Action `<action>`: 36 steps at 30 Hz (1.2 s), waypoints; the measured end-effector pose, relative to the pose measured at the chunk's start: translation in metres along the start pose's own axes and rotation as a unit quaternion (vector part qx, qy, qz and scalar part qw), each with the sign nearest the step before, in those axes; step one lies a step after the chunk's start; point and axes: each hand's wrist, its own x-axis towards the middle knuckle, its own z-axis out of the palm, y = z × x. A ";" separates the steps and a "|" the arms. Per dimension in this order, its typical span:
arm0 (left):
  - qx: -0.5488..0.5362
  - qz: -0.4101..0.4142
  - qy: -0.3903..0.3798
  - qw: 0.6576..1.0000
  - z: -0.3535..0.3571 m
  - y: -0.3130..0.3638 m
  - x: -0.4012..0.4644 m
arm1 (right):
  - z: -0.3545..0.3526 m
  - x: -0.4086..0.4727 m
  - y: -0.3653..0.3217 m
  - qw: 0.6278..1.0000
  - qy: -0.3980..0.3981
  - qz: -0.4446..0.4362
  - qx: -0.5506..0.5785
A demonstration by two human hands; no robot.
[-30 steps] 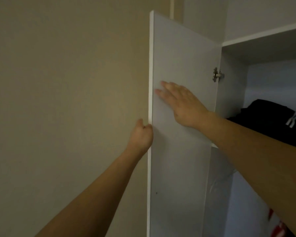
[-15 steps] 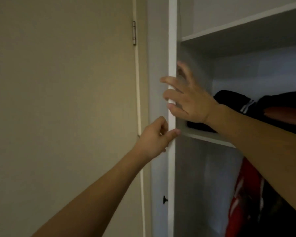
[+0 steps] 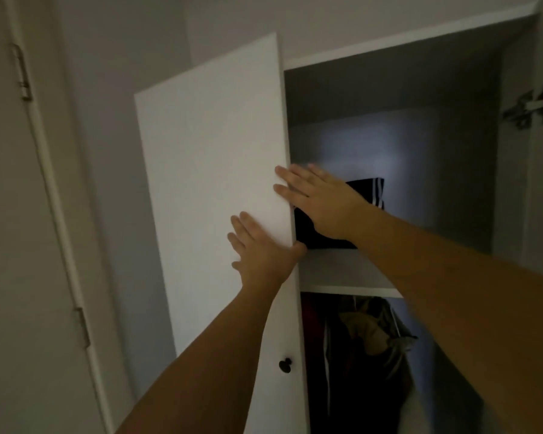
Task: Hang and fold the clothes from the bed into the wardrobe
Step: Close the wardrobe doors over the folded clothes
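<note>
The white left wardrobe door [image 3: 213,170] is partly swung across the opening. My left hand [image 3: 261,249] lies flat on its outer face near the free edge, fingers straight, thumb hooked at the edge. My right hand [image 3: 320,202] presses flat against the same edge a little higher, fingers straight. Behind it a folded black garment with white stripes [image 3: 370,195] lies on the wardrobe shelf [image 3: 342,274]. Below the shelf hang several clothes [image 3: 364,349], dark, red and tan.
A small dark knob [image 3: 285,364] sits low on the door. A room door with hinges [image 3: 22,73] stands at the left beside a plain wall. The right wardrobe door is open, its metal hinge [image 3: 533,104] showing at the upper right.
The wardrobe door has swung from edge-on toward closing, its outer face showing. My left hand moved from pinching the edge to lying flat on the face; my right hand slid onto the edge.
</note>
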 end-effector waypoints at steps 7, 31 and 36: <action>-0.016 -0.009 0.048 0.999 0.062 0.003 0.038 | 0.061 0.007 0.018 0.994 -0.030 0.032 -0.100; -0.035 0.159 -0.039 0.986 0.030 0.029 -0.019 | -0.092 -0.088 0.024 0.938 -0.177 0.210 -0.211; -0.087 0.204 -0.064 0.973 -0.009 0.091 -0.114 | -0.201 -0.164 0.027 0.914 -0.163 0.268 -0.256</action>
